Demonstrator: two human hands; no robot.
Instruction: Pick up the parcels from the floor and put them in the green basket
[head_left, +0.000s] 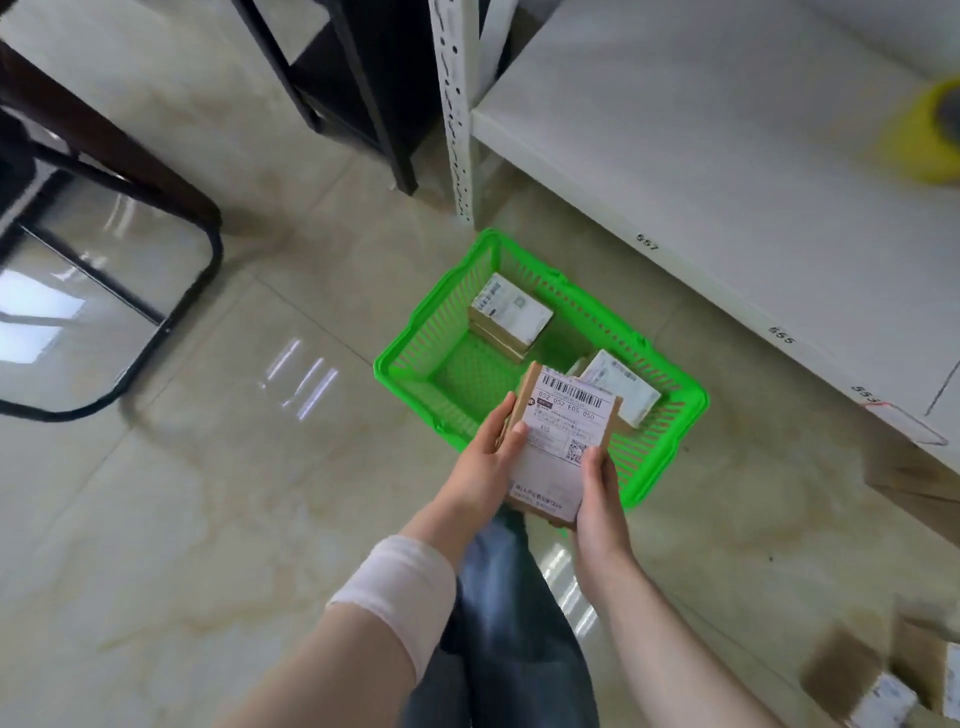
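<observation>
A cardboard parcel with a white shipping label is held above the near edge of the green basket. My left hand grips its left side and my right hand grips its lower right side. Inside the basket lie a labelled parcel at the far end, stacked on another box, and a second labelled parcel at the right. More parcels lie on the floor at the bottom right, blurred.
A white shelf runs along the right with a yellow tape roll on it. A cardboard box sits under it. Black chair legs and a black frame stand left and behind. The tiled floor is glossy.
</observation>
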